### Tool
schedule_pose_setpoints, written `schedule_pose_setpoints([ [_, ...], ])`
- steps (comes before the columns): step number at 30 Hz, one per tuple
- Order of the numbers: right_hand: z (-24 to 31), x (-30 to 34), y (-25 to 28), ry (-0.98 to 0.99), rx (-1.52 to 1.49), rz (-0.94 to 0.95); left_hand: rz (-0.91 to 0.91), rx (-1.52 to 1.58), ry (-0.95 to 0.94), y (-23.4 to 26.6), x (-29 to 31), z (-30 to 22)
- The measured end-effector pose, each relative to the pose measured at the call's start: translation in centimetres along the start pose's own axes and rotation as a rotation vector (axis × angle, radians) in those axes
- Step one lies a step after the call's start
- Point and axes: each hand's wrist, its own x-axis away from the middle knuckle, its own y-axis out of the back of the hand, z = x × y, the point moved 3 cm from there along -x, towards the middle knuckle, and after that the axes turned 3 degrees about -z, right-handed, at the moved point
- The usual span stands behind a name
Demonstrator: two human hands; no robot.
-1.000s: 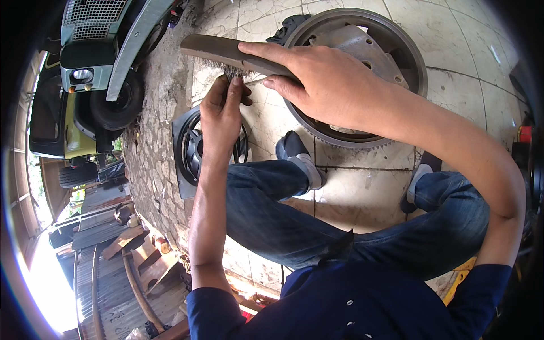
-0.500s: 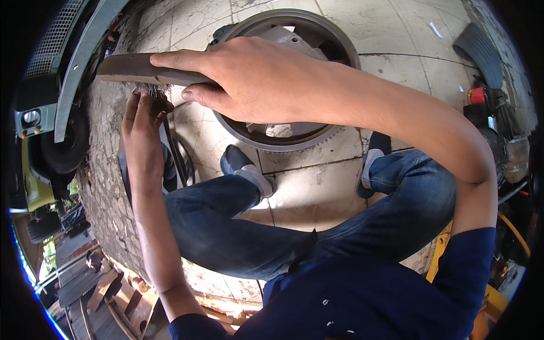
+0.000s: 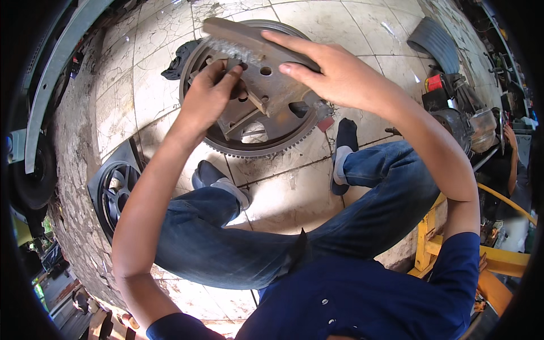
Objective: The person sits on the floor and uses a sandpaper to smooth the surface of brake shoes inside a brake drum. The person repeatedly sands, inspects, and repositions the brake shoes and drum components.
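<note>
My right hand (image 3: 331, 71) grips the handle of a wire brush (image 3: 243, 35), with the index finger stretched along its back and the bristles facing down and toward me. Just below the bristles, my left hand (image 3: 208, 99) is closed, thumb and fingers pressed together; whatever lies between them is too hidden to name. Under both hands a large, round metal wheel with a toothed rim (image 3: 272, 152) lies flat on the floor. A rusty brown metal plate with round holes (image 3: 280, 85) shows at its middle, partly covered by the brush and my fingers.
A dark round part in a square frame (image 3: 116, 192) leans at my left by a rough stone-like edge (image 3: 73, 153). A dark cloth (image 3: 180, 61) lies beyond the wheel. At right are a curved rubber piece (image 3: 433, 44), a yellow metal frame (image 3: 426, 243) and another person's hand (image 3: 510, 137).
Both hands and the wire brush have moved right, from beside the wheel to over it. The view has shifted, showing more of the wheel and the framed round part.
</note>
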Motion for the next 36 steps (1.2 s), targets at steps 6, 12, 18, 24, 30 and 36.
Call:
schedule_pose_setpoints([
  [6,2.4,0.3,2.1,-0.048,-0.066,0.029,-0.095,-0.051,-0.018,2.0,0.3,-1.9],
  [12,4.7,0.4,3.8,-0.043,-0.002,0.083,-0.141,-0.062,-0.122,3.1,1.2,-1.8],
  [18,5.5,0.6,3.1,-0.14,-0.036,0.164,-0.096,-0.156,-0.23,2.4,2.7,-0.3],
  [24,6.0,1.4,2.9,-0.183,-0.117,0.183,-0.223,-0.164,-0.128,4.7,2.0,-0.8],
  [30,2.8,0.8,2.4,-0.174,0.071,0.1,-0.071,-0.366,-0.166,2.8,3.8,-1.3],
  [36,0.5,-0.1,1.0,-0.055,0.103,0.07,-0.089,-0.121,-0.134,3.8,2.2,-0.7],
])
